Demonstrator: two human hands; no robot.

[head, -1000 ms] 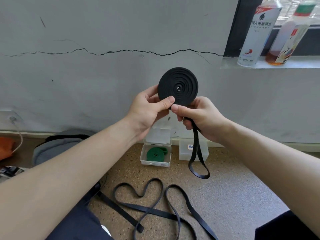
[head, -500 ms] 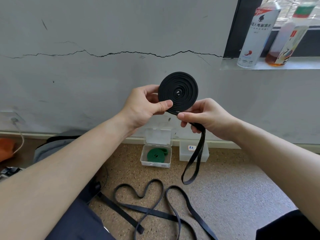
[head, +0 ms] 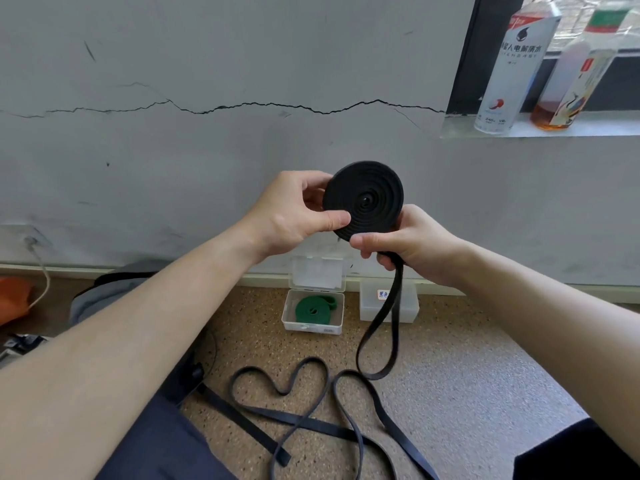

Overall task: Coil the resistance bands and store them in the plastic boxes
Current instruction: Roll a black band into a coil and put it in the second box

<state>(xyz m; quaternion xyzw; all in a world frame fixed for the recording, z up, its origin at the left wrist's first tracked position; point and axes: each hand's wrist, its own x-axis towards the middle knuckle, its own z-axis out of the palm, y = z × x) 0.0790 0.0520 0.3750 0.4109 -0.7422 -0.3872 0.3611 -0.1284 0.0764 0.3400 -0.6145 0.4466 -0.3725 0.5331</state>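
Black coil pinched flat in my left hand; right hand grips the tail. I'd feed it taut, edges aligned.

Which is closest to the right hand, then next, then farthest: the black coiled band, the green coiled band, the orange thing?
1. the black coiled rubber band: gripped by the right hand.
2. the green coiled band: in the open clear plastic box, floor below.
3. the orange thing: far left edge.
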